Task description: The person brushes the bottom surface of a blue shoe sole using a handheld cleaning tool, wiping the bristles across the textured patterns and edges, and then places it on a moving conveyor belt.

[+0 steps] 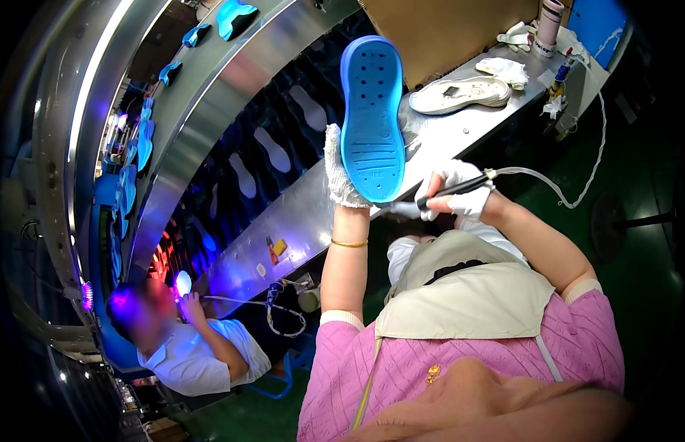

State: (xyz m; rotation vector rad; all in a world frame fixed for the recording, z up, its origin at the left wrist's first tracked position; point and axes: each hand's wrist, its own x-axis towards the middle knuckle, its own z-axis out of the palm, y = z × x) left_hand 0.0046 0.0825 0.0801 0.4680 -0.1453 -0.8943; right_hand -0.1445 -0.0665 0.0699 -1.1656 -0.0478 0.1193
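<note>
A blue shoe sole (373,118) is held upright in my left hand (338,173), which wears a white knit glove. The sole's face with small holes near the toe and ridges at the heel is toward me. My right hand (460,180), in a white glove with bare fingertips, is closed around a black-handled brush (466,186). A clear tube (552,186) runs from the brush's handle end off to the right. The pale brush end is just below the sole's heel; whether they touch I cannot tell.
A metal ledge (305,199) runs behind my hands, carrying a white shoe (460,96), gloves (515,35) and a pink tumbler (549,26). Beyond are pale soles on a dark rack (272,149) and a curved conveyor (198,88) with blue pieces. Another person (198,357) works at left.
</note>
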